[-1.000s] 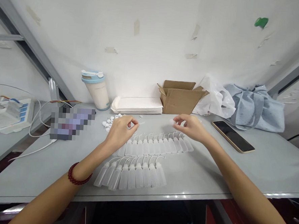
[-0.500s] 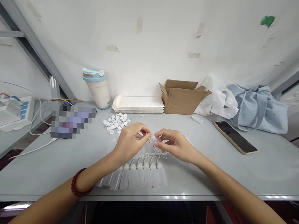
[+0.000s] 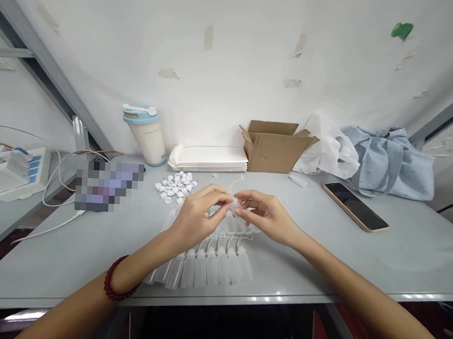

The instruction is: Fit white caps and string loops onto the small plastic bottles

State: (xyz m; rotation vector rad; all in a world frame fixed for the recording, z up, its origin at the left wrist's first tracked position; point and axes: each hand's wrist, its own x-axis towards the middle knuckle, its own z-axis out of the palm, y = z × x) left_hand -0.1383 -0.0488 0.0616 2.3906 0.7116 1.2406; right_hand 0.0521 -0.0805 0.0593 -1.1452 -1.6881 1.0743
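Note:
A small translucent plastic bottle [image 3: 234, 206] is held up between my two hands, its lower part mostly covered by fingers. My left hand [image 3: 201, 213] pinches its top end with thumb and forefinger. Around its body, the fingers of my right hand [image 3: 266, 215] are closed. A thin white tube [image 3: 234, 183] curves up just behind the fingertips. Below my hands lies a row of similar bottles [image 3: 213, 268] with bent white tubes at their necks. More bottles lie behind that row, partly hidden by my hands.
White caps [image 3: 176, 185] are heaped at back left. Along the wall stand a tumbler [image 3: 147, 136], a white flat stack [image 3: 212, 158], a cardboard box [image 3: 271, 152], a plastic bag [image 3: 329, 150] and a blue cloth bag [image 3: 391, 164]. A phone [image 3: 356, 207] lies right.
The thin white tube now shows upright behind my fingertips, where it was not seen before. My hands have shifted slightly around the bottle, and the right fingers have closed further over it.

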